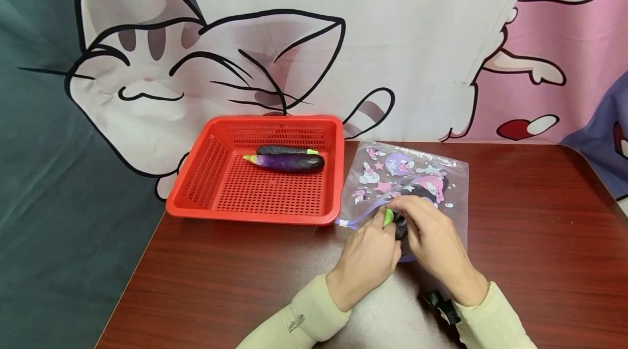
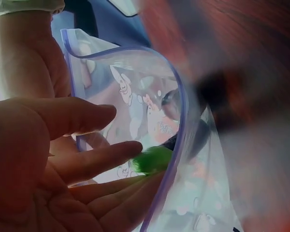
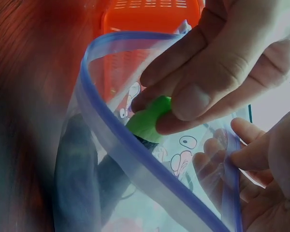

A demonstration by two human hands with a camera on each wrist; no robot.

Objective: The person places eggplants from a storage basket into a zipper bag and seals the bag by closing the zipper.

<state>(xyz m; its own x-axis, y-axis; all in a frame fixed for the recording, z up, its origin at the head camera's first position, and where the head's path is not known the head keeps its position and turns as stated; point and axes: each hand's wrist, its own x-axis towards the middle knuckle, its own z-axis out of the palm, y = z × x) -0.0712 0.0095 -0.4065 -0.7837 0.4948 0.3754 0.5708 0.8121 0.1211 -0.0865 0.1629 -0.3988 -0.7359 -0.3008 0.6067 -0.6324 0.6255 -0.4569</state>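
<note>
A clear zip bag [image 1: 456,196] with cartoon prints and a purple zip edge lies on the table, its mouth spread apart. Inside its mouth is a dark eggplant with a green cap [image 3: 147,123]. My left hand [image 1: 368,259] reaches in with extended fingers [image 2: 101,162] touching the cap, the thumb apart from it. My right hand [image 1: 436,240] pinches the bag's edge between thumb and fingers, as the right wrist view shows. Another dark, long shape [image 3: 77,169] shows through the plastic. Much of the eggplant's body is hidden by the hands in the head view.
A red perforated basket [image 1: 255,221] stands left of the bag, nearly against it. It holds a purple eggplant [image 1: 289,162] and a thinner, black vegetable [image 1: 282,150]. Behind the wooden table [image 1: 530,229] hangs a curtain [image 1: 417,38] with a cartoon cat.
</note>
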